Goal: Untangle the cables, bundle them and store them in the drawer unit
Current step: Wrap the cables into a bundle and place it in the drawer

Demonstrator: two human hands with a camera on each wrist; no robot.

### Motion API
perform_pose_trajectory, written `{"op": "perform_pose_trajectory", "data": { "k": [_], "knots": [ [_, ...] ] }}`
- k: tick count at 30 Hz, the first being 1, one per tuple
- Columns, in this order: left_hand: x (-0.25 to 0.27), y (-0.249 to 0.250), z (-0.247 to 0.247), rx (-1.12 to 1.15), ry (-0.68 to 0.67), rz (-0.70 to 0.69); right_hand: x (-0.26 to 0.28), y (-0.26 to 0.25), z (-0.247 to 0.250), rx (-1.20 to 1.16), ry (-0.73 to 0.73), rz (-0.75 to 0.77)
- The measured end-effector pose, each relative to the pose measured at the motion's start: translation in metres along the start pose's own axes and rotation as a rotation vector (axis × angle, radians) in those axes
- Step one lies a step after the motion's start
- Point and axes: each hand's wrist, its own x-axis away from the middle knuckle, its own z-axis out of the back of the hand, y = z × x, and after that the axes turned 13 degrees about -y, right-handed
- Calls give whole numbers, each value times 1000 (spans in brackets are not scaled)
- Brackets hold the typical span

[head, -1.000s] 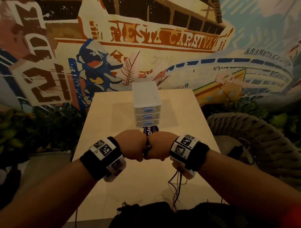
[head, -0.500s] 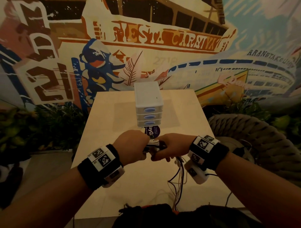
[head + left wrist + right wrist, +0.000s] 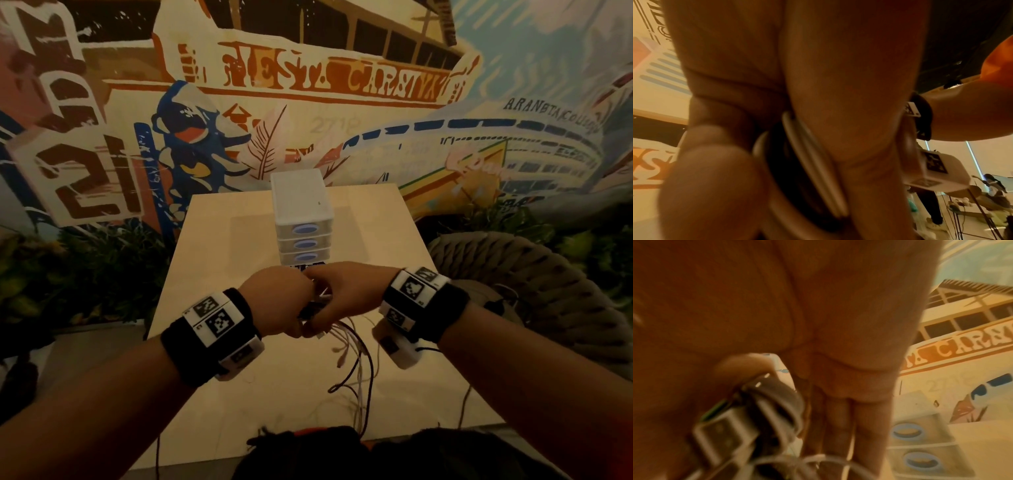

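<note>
- The table is pale wood and runs from the person toward the painted wall at 12 o'clock.
- A woven chair stands at 3 o'clock, just beside the table edge.
- The drawer unit is white with three blue handles, all drawers closed; it stands on the table at 12 o'clock from the hands.
- The left hand is clenched around the cables; the left wrist view shows its fingers wrapped on white and black coils.
- The right hand touches the left at 3 o'clock and also grasps the cables, fingers curled on them; in the right wrist view a dark loop and a pale plug lie against its palm.
- The cables are between the two hands, above the table; loose ends hang down toward 6 o'clock.
- A small dark thing with white letters lies at the foot of the drawer unit, mostly hidden.
</note>
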Motion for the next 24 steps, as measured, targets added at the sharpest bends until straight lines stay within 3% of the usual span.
{"op": "perform_pose_trajectory", "data": {
  "k": [3, 8, 12, 15, 18, 24],
  "knots": [
    [-1, 1, 7, 23, -18, -10, -15, -13, -6, 95, -90, -151],
    [0, -6, 4, 50, -47, -44, -17, -6, -10, -170, -166, -78],
    [-2, -8, -1, 79, -37, -30, -23, -5, -18, -74, -156, -125],
    [-3, -15, -7, 183, 67, -46, -24, -3, -18, -2, -147, -141],
    [2, -34, -11, 335, 182, -134, -12, 0, -7, -112, -74, -69],
    [9, -63, -23, 833, 213, -257, 13, 1, 11, -332, -13, 156]
  ]
}}
